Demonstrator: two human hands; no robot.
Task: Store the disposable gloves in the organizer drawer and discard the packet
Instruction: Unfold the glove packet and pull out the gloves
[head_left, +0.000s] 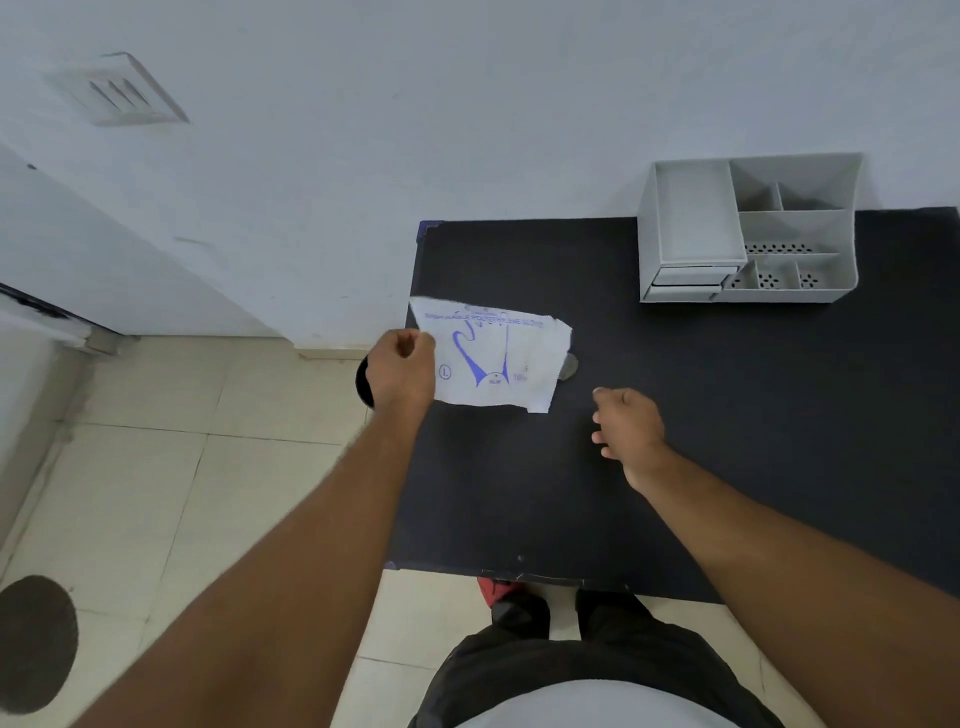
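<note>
1. Glove packet (498, 361): long axis runs left-right across the view, printed face up toward the camera, title line along its far edge, near edge toward the person
2. Look: flat white plastic, blue glove outline, circled "L" near the left end, right end ragged and slightly curled; text blurred, only partly readable
3. Location: held above the left edge of the black table (727, 441), part of it overhanging the tiled floor (171, 467)
4. Left hand (400, 371): fingers closed, pinching the packet's left end
5. Right hand (628, 426): holds nothing, fingers loosely curled, over the table right of the packet
6. Grey organizer (748, 228): far right on the table against the wall, lower drawer (683, 291) slightly out
</note>
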